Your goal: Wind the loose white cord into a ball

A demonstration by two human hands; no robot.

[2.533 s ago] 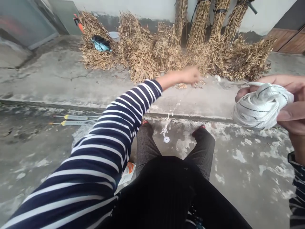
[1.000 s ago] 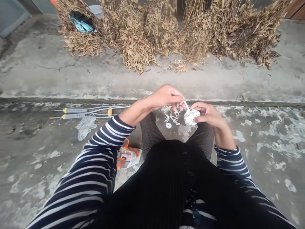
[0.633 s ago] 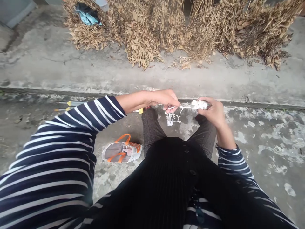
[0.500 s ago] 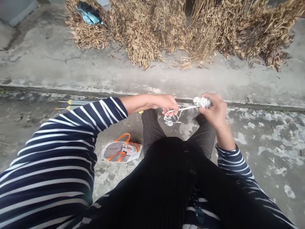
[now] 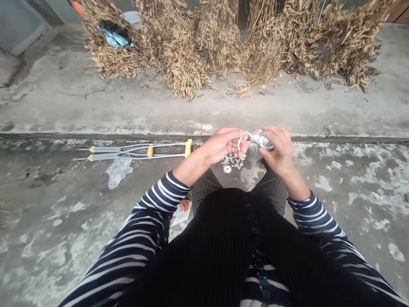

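My right hand (image 5: pixel 277 148) is wrapped round a ball of white yarn (image 5: pixel 263 140), its fingers over the far side and the thumb underneath. A slack loop of white yarn (image 5: pixel 244 135) runs from the ball to my left hand (image 5: pixel 230 141). That hand is turned partly palm up, and its closed fingers pinch the strand. Below the left fingers hangs a tangle of thin white looped strands (image 5: pixel 234 162) with a small round white piece (image 5: pixel 227 169) at its lower end. The left palm partly hides where the strands meet.
Crutches (image 5: pixel 188 148) with yellow pads lie on the concrete to the left, beside a crumpled clear plastic bag (image 5: pixel 119 171). A white bag with orange parts (image 5: pixel 182 211) shows behind my left sleeve. Dried plants (image 5: pixel 191 55) line the raised ledge ahead, with a blue and black cloth (image 5: pixel 115 34).
My left hand has turned palm upward and come nearer the right. The yarn between them, taut before, is now slack and looped. The left arm has swung lower, uncovering the crutches.
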